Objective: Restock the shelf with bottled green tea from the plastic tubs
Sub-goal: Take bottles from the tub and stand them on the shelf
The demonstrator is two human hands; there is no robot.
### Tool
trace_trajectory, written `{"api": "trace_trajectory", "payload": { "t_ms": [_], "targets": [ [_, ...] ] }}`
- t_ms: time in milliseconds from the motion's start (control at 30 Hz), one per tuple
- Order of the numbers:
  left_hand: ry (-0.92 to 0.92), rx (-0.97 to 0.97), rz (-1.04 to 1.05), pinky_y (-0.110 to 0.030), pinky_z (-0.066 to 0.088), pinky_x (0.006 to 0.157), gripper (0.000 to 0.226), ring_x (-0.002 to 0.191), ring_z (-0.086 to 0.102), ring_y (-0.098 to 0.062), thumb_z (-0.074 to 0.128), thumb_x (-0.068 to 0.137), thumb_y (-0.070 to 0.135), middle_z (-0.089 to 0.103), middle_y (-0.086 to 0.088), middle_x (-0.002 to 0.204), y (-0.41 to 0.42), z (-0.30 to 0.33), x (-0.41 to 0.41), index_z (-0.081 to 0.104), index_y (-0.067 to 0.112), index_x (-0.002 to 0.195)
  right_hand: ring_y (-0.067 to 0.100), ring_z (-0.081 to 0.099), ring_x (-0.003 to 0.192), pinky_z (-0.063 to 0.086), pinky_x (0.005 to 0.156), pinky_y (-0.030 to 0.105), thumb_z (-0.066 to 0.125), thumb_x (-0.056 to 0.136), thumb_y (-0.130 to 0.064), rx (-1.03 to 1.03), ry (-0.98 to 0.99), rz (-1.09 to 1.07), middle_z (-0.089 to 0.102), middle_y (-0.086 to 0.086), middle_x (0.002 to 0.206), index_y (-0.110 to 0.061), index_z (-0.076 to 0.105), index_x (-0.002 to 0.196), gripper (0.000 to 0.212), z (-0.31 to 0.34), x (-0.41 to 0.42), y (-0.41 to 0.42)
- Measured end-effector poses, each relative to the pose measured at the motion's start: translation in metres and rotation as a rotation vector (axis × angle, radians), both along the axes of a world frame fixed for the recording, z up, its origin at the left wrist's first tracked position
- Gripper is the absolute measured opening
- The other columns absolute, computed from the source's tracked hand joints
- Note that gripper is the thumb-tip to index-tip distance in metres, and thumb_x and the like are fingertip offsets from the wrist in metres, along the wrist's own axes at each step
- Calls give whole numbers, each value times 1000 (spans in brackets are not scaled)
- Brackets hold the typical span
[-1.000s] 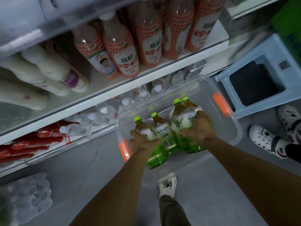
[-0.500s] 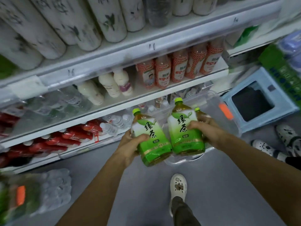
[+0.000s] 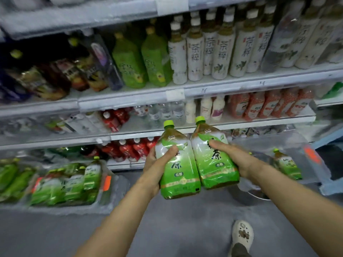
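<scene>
Each grip holds one bottle of green tea: the left hand (image 3: pixel 157 164) wraps the left bottle (image 3: pixel 178 164) with the thumb across its label, and the right hand (image 3: pixel 235 160) clasps the right bottle (image 3: pixel 213 156) from its outer side. The two bottles touch between the grips, both tilted, caps up. The labels look glossy, so either bottle could slide down through a one-handed hold. Just right of the right grip, the clear tub (image 3: pixel 311 158) holds one more bottle; a fuller tub (image 3: pixel 107 182) lies well left. Far above the grips, green bottles (image 3: pixel 141 62) stand on a crowded shelf (image 3: pixel 222 86), where pushing both in together may topple neighbours.
</scene>
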State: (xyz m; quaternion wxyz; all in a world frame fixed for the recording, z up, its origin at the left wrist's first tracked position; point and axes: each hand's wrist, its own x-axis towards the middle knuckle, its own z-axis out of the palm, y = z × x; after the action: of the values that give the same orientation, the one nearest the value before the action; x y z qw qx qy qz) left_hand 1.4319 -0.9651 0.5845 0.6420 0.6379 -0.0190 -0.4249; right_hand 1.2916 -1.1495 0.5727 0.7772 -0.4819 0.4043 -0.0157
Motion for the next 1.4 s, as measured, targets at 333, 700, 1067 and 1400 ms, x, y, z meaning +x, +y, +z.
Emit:
{"api": "trace_trajectory", "payload": {
  "t_ms": [333,700,1067,1400],
  "targets": [
    [-195,-80,208,-41,61,70,74,84,76,-26,93,56,34,78,-9,101,163,98,68,60,18,120,35,73,85,59,82,49,89,53,-37,-202,-208,163,75,19,95,-2,68,107,68,104,109,136],
    [-367,-165,378,-50,62,79,64,82,73,-28,78,62,47,77,-10,97,246,188,186,62,16,116,25,74,71,59,57,32,75,65,-34,-338,-526,324,77,12,86,-6,63,109,54,204,256,208],
    [-536,-208,422,-51,61,80,74,91,73,-34,81,62,48,75,-17,108,295,252,361,58,13,123,29,74,74,60,64,39,79,66,-34,-356,-664,307,76,16,89,-7,66,104,49,267,422,249],
    [-641,-300,345,-54,60,80,66,89,73,-36,84,64,48,75,-17,103,335,298,457,62,13,115,25,73,69,59,58,33,74,66,-33,-454,-742,231,76,14,84,-3,65,104,49,321,501,292]
  ]
}}
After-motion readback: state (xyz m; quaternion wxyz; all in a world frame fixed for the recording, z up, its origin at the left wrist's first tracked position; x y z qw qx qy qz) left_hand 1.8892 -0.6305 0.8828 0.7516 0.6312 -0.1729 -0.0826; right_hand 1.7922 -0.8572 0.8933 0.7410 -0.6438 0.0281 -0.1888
